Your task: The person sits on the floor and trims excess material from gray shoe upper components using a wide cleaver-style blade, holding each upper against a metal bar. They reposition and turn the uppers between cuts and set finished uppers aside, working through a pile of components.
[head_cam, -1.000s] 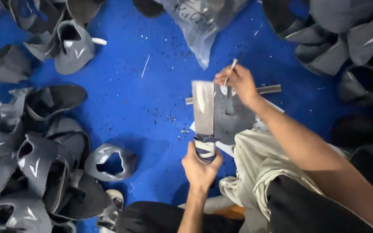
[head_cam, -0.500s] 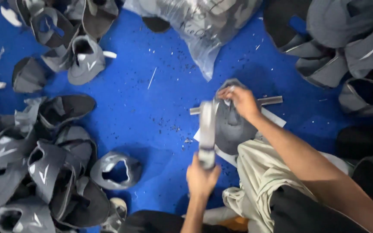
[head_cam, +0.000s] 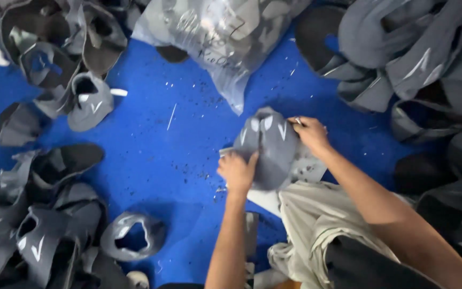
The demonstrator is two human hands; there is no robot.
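A grey shoe upper [head_cam: 270, 152] with pale marks on it sits in the middle of the blue floor [head_cam: 151, 144], just above the person's knee. The left hand [head_cam: 237, 171] grips its lower left edge with fingers curled. The right hand [head_cam: 310, 132] pinches its upper right edge. A clear plastic bag [head_cam: 215, 37] lies just beyond it. Piles of grey shoe uppers [head_cam: 54, 69] ring the floor.

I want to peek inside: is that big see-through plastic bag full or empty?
Full: the clear plastic bag bulges with grey pieces showing through.
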